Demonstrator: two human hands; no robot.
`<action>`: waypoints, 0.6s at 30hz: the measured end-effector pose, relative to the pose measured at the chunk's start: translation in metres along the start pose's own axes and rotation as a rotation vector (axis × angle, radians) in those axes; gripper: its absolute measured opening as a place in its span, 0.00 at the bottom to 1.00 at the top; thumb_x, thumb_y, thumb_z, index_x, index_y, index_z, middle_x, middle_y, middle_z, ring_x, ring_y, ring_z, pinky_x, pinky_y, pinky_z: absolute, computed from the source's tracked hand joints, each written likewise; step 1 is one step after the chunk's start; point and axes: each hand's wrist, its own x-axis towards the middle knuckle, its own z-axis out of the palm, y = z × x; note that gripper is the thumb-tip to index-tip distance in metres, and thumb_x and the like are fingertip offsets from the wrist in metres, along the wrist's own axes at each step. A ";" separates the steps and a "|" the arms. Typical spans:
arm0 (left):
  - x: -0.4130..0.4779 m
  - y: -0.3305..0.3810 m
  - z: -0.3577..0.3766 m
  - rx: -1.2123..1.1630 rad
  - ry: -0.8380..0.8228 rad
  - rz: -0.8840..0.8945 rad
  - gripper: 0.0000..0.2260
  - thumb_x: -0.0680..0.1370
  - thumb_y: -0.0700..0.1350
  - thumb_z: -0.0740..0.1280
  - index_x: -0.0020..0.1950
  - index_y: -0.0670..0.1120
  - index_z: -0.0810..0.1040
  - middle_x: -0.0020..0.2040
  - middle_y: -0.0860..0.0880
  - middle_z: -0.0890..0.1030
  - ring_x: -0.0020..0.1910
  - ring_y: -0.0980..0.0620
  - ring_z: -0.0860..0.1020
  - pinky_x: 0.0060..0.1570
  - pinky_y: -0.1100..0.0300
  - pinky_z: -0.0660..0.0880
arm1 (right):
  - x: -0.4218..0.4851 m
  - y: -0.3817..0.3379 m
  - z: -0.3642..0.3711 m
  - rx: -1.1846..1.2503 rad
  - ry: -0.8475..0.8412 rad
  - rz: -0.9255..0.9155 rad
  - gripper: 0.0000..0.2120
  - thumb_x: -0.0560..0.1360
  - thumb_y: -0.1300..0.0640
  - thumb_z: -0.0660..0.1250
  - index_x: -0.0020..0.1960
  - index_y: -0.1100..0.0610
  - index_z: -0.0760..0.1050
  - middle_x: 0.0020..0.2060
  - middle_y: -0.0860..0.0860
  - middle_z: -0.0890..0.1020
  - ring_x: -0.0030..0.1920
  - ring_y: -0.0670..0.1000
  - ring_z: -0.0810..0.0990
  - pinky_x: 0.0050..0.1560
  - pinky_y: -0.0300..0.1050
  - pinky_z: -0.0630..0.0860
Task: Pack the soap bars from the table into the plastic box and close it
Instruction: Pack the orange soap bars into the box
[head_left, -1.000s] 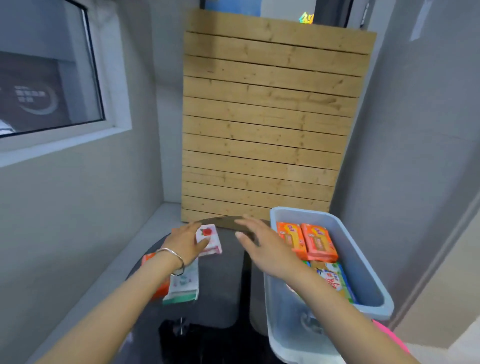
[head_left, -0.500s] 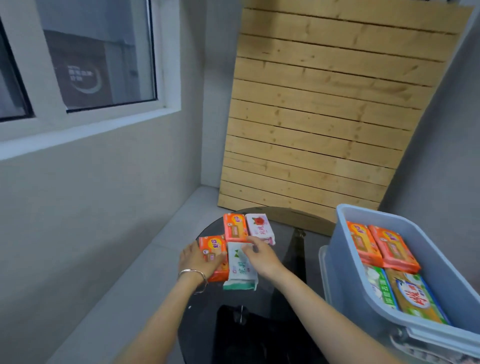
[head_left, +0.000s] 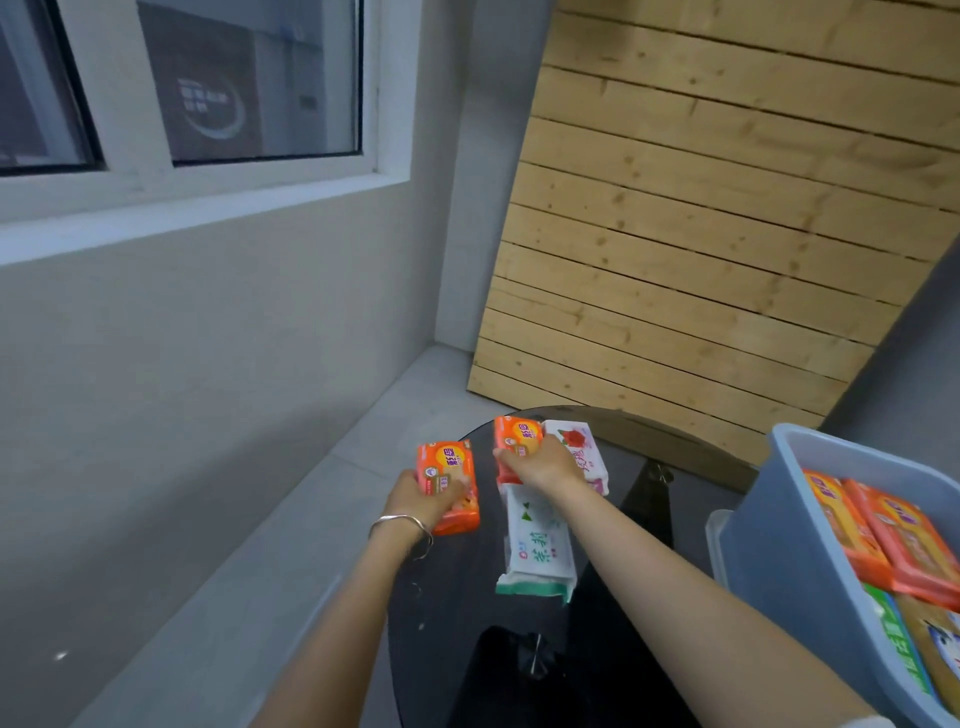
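Several wrapped soap bars lie on a round black glass table (head_left: 457, 613). My left hand (head_left: 421, 499) grips an orange soap bar (head_left: 449, 478) at the table's left edge. My right hand (head_left: 545, 465) closes over a second orange bar (head_left: 514, 436) at the far side, next to a white bar with a red rose (head_left: 579, 447). A white-and-green bar (head_left: 537, 551) rests between my forearms. The blue plastic box (head_left: 769, 519) stands at the right, holding orange, green and yellow bars.
A slatted wooden panel (head_left: 701, 234) leans against the wall behind the table. A grey wall with a window (head_left: 208, 104) is to the left, above a grey floor ledge (head_left: 260, 571). A clear lid edge (head_left: 719, 530) shows beside the box.
The view swung left from the box to the table. Both hands reached onto the soap bars; my left hand now grips one orange bar, my right hand shifted onto the far orange one.
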 end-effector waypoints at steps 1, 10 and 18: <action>0.002 0.000 0.000 -0.025 -0.001 -0.004 0.26 0.71 0.50 0.73 0.63 0.39 0.71 0.58 0.41 0.79 0.49 0.46 0.77 0.46 0.57 0.72 | 0.004 -0.003 0.003 -0.034 0.016 0.027 0.26 0.71 0.38 0.65 0.58 0.57 0.71 0.51 0.54 0.81 0.50 0.54 0.81 0.51 0.46 0.76; -0.001 0.014 -0.001 -0.294 0.069 0.078 0.23 0.70 0.37 0.73 0.57 0.45 0.64 0.53 0.44 0.75 0.48 0.46 0.76 0.46 0.55 0.73 | 0.016 -0.006 0.012 -0.036 0.110 0.001 0.40 0.67 0.44 0.72 0.72 0.57 0.59 0.62 0.54 0.76 0.62 0.57 0.76 0.60 0.49 0.72; -0.027 0.060 -0.001 -0.542 -0.034 0.127 0.20 0.72 0.39 0.71 0.62 0.43 0.68 0.48 0.45 0.80 0.38 0.51 0.80 0.29 0.61 0.77 | -0.029 -0.007 -0.037 0.681 -0.034 -0.115 0.20 0.70 0.53 0.72 0.61 0.56 0.75 0.50 0.51 0.82 0.43 0.47 0.78 0.35 0.38 0.71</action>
